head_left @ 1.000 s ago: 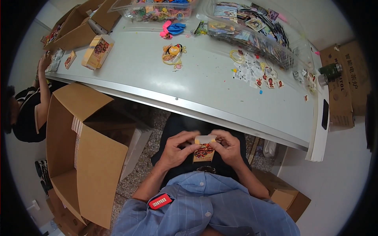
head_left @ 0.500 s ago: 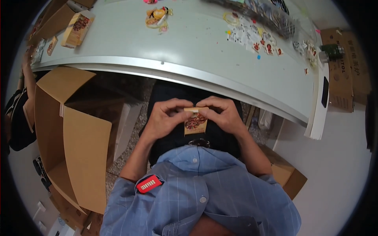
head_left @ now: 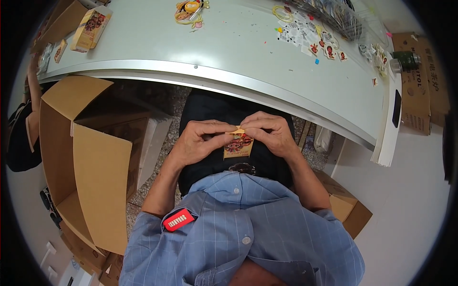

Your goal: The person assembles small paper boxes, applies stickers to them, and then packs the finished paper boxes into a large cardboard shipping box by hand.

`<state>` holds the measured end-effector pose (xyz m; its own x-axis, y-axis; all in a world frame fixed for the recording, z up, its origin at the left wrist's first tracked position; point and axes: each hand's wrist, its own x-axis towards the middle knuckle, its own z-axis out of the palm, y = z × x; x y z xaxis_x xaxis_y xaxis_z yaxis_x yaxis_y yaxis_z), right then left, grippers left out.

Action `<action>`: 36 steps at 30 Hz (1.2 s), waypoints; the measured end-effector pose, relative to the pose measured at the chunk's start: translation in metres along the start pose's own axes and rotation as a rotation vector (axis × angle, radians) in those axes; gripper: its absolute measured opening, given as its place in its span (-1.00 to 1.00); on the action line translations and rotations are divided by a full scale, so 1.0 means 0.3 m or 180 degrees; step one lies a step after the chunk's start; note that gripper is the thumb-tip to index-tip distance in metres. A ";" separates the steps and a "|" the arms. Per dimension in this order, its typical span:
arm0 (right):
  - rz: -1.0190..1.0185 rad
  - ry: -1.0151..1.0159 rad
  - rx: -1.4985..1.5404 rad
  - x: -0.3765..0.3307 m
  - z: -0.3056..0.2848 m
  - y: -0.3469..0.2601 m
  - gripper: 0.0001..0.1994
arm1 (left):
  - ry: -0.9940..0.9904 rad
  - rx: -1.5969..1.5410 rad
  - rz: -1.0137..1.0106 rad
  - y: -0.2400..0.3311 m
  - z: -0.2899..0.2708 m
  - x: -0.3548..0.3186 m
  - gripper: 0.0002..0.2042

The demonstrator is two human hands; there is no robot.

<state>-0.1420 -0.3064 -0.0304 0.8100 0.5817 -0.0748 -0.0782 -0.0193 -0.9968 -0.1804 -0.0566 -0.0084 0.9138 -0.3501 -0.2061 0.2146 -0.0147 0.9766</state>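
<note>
White tabletop [head_left: 229,52] curves across the upper part of the view, scattered with small stickers [head_left: 324,45] and a yellow charm [head_left: 190,9]; below its edge you sit with your lap in shadow, an open cardboard box [head_left: 81,157] standing at your left. Your 2 hands meet over your lap; your left hand [head_left: 198,140] and right hand [head_left: 269,133] both pinch the top edge of a small tan printed packet [head_left: 237,145], fingers closed on its folded flap, the body of it hanging down between your thumbs. It looks light and thin, likely card or stiff paper, so it should bend or crease if you squeeze hard; hold it by the upper corners with fingertips only, and keep your grip off the printed face; whether anything is inside it cannot be seen.
</note>
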 end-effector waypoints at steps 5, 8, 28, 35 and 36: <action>-0.0303 0.0056 -0.0377 -0.019 -0.005 -0.035 -0.79 | 0.0395 0.0822 0.0509 -0.002 0.033 -0.007 -0.83; -0.0976 0.0045 -0.1310 -0.023 -0.001 -0.058 -0.77 | 0.0405 0.0994 0.0843 0.010 0.041 -0.007 -0.84; -0.1096 0.0692 0.0898 0.160 -0.107 -0.316 -0.27 | 0.1538 0.0124 0.1504 0.321 0.075 0.211 -0.27; -0.2092 0.1742 -0.2294 0.387 -0.427 -0.489 -0.59 | 0.1092 0.0510 0.1233 0.260 -0.092 0.465 -0.59; -0.1717 0.1956 -0.2331 0.460 -0.491 -0.539 -0.59 | 0.1152 0.0250 0.1141 0.239 -0.108 0.488 -0.60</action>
<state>0.0680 -0.3428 0.1162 0.8014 0.1583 0.5768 0.5729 -0.4805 -0.6640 -0.0199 -0.0786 0.0295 0.9890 0.0004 0.1479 -0.1478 -0.0282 0.9886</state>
